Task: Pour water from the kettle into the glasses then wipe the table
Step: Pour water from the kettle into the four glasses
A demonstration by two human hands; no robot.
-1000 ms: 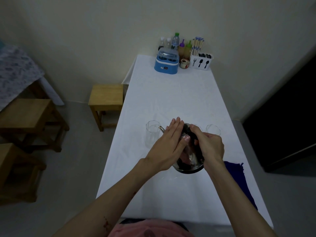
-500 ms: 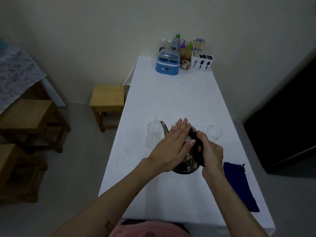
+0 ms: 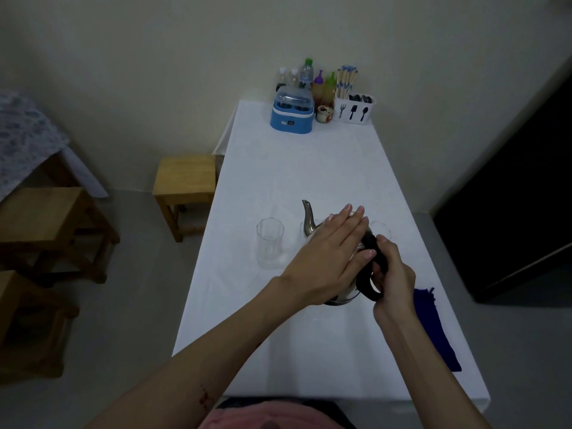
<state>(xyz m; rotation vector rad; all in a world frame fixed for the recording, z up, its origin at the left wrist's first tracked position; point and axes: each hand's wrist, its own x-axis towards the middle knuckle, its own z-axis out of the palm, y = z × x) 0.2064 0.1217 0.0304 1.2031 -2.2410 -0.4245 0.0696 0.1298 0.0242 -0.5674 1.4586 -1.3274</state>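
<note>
White counter point(image 3: 309, 168): right hand point(image 3: 390, 281) grips kettle point(image 3: 309, 222) handle, left hand point(image 3: 332, 252) fingers flat on lid; glass point(image 3: 270, 246) beside kettle looks empty, wiping undone.

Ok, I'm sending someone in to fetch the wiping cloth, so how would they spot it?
Start at the long white table and go to its near right edge, beside the right hand gripping the kettle. The cloth lies flat there. It is the only dark blue fabric; the glass nearby is clear.
</note>
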